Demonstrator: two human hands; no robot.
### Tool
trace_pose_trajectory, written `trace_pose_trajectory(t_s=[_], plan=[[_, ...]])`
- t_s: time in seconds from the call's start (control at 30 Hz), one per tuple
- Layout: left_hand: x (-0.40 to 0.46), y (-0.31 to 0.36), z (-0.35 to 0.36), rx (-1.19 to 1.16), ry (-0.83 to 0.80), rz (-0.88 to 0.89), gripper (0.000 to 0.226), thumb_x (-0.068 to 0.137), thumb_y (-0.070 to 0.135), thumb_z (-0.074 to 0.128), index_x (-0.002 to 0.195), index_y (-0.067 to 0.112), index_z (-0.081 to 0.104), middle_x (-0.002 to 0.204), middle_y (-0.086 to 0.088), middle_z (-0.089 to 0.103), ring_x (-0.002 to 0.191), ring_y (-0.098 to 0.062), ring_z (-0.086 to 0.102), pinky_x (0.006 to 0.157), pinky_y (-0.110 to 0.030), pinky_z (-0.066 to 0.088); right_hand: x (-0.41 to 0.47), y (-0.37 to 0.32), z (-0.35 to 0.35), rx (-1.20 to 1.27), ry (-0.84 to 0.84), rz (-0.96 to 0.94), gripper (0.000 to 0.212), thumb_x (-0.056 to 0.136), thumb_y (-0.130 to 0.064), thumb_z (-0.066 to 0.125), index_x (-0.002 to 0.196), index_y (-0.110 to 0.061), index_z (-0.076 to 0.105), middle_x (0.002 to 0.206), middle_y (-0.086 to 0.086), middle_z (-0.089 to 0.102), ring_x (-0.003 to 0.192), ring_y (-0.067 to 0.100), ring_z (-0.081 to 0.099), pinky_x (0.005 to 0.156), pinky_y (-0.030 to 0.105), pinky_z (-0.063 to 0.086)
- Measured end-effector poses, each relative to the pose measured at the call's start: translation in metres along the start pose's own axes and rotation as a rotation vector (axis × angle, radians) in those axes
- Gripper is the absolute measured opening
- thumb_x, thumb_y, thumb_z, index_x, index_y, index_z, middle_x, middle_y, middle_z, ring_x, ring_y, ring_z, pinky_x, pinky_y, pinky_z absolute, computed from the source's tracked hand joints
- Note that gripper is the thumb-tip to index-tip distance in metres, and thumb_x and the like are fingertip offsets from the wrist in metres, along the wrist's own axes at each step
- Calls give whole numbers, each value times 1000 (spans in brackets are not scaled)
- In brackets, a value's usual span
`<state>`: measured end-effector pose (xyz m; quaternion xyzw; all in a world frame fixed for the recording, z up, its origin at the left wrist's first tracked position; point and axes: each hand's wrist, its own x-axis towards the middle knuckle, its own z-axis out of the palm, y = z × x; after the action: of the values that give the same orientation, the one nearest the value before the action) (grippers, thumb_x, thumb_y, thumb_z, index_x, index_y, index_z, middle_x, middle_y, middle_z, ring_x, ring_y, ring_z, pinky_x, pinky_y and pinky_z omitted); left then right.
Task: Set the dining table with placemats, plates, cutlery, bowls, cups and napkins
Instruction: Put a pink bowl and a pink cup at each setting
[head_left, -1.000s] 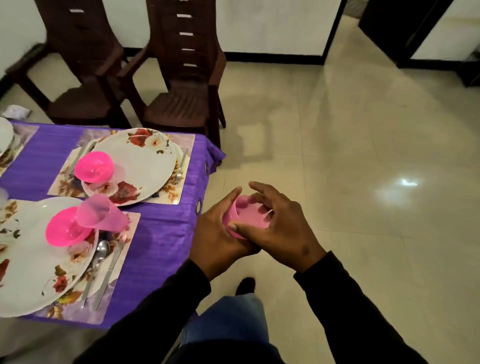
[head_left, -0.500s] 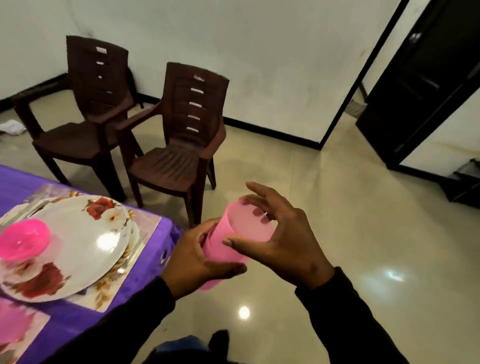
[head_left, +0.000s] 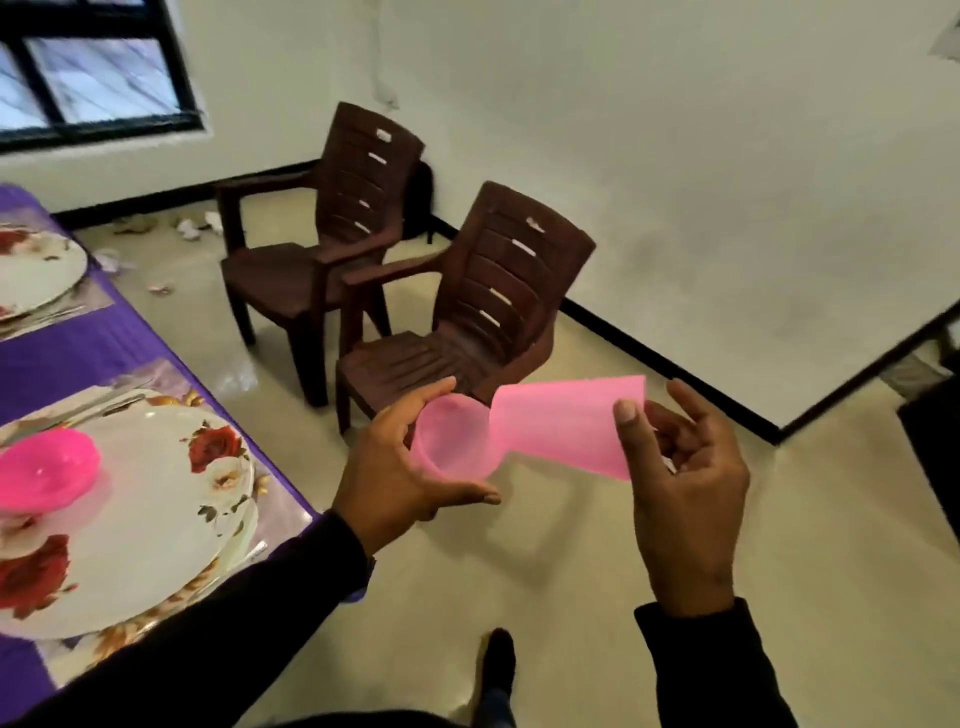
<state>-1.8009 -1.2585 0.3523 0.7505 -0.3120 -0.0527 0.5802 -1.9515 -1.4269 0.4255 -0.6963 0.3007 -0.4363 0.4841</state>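
Two pink cups are held in the air off the right edge of the tabletop (head_left: 130, 343), above the floor (head_left: 519, 561) and in front of the nearer brown chair (head_left: 467, 322). The left hand (head_left: 400, 473) curls its thumb and fingers round the first pink cup (head_left: 454, 441), whose open mouth faces the camera. The right hand (head_left: 680, 478) pinches the second pink cup (head_left: 566, 423) near its wide rim between thumb and fingers; this cup lies tilted, its narrow base touching or just overlapping the rim of the first. On the purple-covered tabletop, near its right edge, a floral plate (head_left: 156, 514) rests on a placemat (head_left: 280, 499), and a pink bowl (head_left: 44, 475) sits upside down on the plate's left part. Cutlery (head_left: 98, 397) lies along the far side of that plate. A second floral plate (head_left: 36, 270) sits farther along the same edge. A farther brown chair (head_left: 322, 234) stands by the wall.
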Motion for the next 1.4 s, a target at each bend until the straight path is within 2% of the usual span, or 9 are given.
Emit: trace_pose_trajectory(t_s=[0.17, 0.33, 0.47, 0.57, 0.83, 1.0, 1.1, 1.27, 1.4], plan=[[57, -5, 19, 153, 74, -70, 107, 42, 60, 93, 138, 29, 58, 125, 22, 63, 112, 5, 58, 91, -18, 53, 98, 46, 34, 19, -177, 23, 85, 68, -68, 70, 138, -24, 53, 112, -6, 69, 102, 11, 66, 79, 41, 62], [88, -1, 26, 265, 227, -204, 98, 42, 56, 97, 130, 41, 57, 121, 33, 61, 110, 10, 57, 84, -10, 51, 182, 66, 88, 141, -376, 28, 83, 71, -62, 76, 136, -16, 55, 107, -4, 70, 94, 2, 66, 75, 10, 51], [105, -1, 14, 361, 400, -273, 94, 47, 54, 97, 130, 39, 55, 123, 32, 59, 112, 12, 56, 86, -1, 40, 224, 72, 162, 221, -537, 50, 81, 68, -59, 74, 135, -18, 55, 108, -6, 69, 98, 3, 66, 87, 24, 54], [107, -9, -2, 349, 576, -338, 93, 51, 48, 98, 132, 30, 57, 124, 21, 65, 114, 0, 61, 90, -12, 48, 232, 65, 223, 228, -662, 8, 73, 69, -57, 77, 131, -24, 56, 110, -6, 67, 101, 7, 65, 90, 33, 54], [118, -42, -72, 308, 965, -406, 92, 53, 39, 99, 133, 30, 55, 125, 23, 63, 117, -3, 60, 93, -32, 56, 193, 3, 379, 248, -1050, -285, 91, 64, -62, 78, 140, -22, 47, 116, -8, 61, 110, 9, 59, 92, 26, 51], [120, -66, -109, 265, 1066, -471, 90, 53, 34, 100, 130, 36, 54, 126, 22, 63, 119, -5, 59, 90, -31, 57, 157, -23, 450, 219, -1240, -438, 87, 70, -52, 82, 143, -23, 44, 123, -4, 58, 111, 8, 55, 76, -1, 38], [122, -88, -122, 202, 1129, -515, 89, 55, 32, 99, 131, 35, 54, 126, 24, 63, 118, -2, 60, 87, -28, 58, 135, -18, 486, 163, -1375, -475, 86, 71, -51, 83, 143, -25, 44, 123, -5, 58, 110, 9, 55, 76, 4, 39], [118, -133, -126, 55, 1331, -648, 88, 52, 35, 98, 128, 39, 53, 124, 29, 61, 117, 1, 59, 91, -23, 55, 85, 0, 565, 36, -1595, -577, 84, 68, -54, 83, 138, -29, 45, 121, -9, 56, 108, 11, 55, 88, 37, 56], [133, -167, -159, 27, 1493, -759, 87, 54, 30, 99, 128, 38, 53, 123, 27, 62, 116, 2, 59, 90, -15, 51, 36, 1, 652, 86, -1804, -660, 82, 67, -47, 86, 135, -20, 48, 121, -3, 57, 108, 17, 55, 89, 31, 50]])
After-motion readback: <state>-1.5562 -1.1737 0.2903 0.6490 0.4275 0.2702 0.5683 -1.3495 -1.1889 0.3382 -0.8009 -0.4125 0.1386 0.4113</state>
